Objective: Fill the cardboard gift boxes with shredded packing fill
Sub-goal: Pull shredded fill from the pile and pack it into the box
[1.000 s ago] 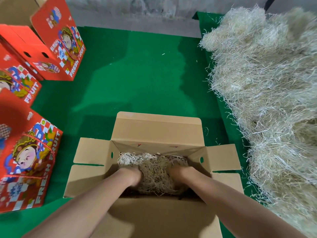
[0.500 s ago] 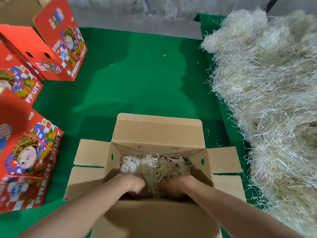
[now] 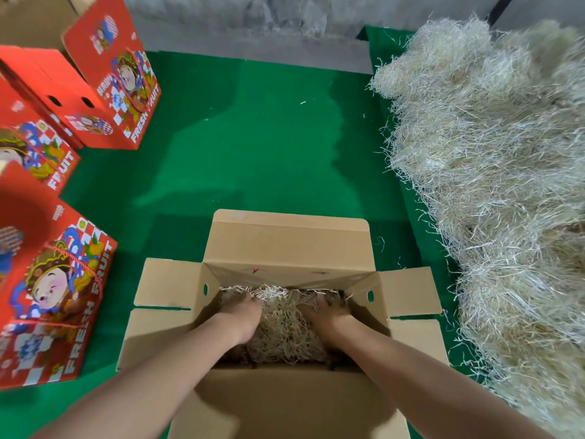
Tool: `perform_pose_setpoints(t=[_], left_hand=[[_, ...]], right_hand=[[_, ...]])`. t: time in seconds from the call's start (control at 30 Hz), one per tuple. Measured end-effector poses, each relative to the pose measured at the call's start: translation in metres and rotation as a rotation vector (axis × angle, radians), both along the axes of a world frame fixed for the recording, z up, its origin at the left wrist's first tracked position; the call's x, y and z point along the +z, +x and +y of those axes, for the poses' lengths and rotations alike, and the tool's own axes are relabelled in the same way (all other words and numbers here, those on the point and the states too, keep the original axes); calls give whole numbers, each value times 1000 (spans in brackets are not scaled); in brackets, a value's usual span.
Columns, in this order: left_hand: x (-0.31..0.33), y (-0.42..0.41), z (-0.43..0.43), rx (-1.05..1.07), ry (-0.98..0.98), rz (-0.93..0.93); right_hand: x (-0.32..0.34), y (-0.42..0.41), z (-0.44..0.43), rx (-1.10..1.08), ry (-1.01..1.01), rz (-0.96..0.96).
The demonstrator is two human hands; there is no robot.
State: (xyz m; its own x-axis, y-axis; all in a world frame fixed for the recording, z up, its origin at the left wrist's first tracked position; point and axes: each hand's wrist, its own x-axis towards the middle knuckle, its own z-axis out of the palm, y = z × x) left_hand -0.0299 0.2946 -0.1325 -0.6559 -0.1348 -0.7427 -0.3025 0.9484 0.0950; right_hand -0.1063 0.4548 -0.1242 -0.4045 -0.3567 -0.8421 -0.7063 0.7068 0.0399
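Cardboard box (image 3: pixel 285 245) | wiry pale fill (image 3: pixel 281 332) | left hand (image 3: pixel 242 316), right hand (image 3: pixel 329 318) half-buried

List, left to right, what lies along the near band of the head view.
Red printed FRESH FRUIT gift box → left side flap of the open brown cardboard box → left hand → straw-coloured shredded fill inside the box → right hand → large pale heap of shredded packing fill.

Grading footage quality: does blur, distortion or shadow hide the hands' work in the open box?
Head view: wide-angle bending toward the edges; the nearest red fruit box is smeared; soft shadows cross the green mat; the cardboard box is dim inside, where left hand and right hand bury their fingers in shredded fill.
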Motion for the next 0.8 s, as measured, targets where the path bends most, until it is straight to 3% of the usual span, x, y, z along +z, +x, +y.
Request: perform_pose_setpoints(t=[0.1, 0.17, 0.27, 0.37, 0.47, 0.6, 0.7, 0.8], left_hand=[[-1, 1, -5, -38, 18, -207], [-3, 4, -2, -35, 41, -222], [5, 1, 1, -62, -28, -22], [13, 1, -1, -88, -56, 191], [19, -1, -5, 16, 17, 246], [17, -10, -17, 75, 105, 15], [18, -1, -7, -57, 81, -310], [13, 8, 3, -187, 27, -421]], right_hand=[[1, -2, 4, -4, -26, 9], [6, -2, -2, -23, -63, -2], [9, 2, -15, 23, -38, 34], [3, 11, -10, 83, 6, -143], [4, 10, -3, 115, 53, -156], [10, 1, -11, 70, 45, 23], [8, 3, -5, 117, 88, -106], [3, 8, 4, 123, 163, -218]])
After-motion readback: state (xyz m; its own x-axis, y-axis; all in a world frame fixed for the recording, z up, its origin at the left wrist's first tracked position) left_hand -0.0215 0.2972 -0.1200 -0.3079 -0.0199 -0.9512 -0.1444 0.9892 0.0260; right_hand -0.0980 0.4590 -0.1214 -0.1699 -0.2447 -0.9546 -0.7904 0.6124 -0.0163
